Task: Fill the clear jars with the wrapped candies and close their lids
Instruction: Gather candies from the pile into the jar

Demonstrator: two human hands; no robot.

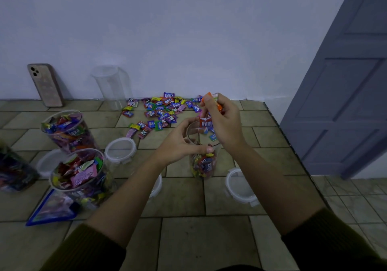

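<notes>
Releasing too early could scatter them: your right hand (223, 122) pinches a few candies (205, 122) just above the partly filled jar (204, 166). Your left hand (182, 145) grips its rim; slacken that grip and the jar may tip and spill.

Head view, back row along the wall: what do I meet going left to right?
phone leaning on the wall → empty clear jar → loose wrapped candies → right hand → door

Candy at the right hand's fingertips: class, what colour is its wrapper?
Orange candy, best seen in the head view.
</notes>
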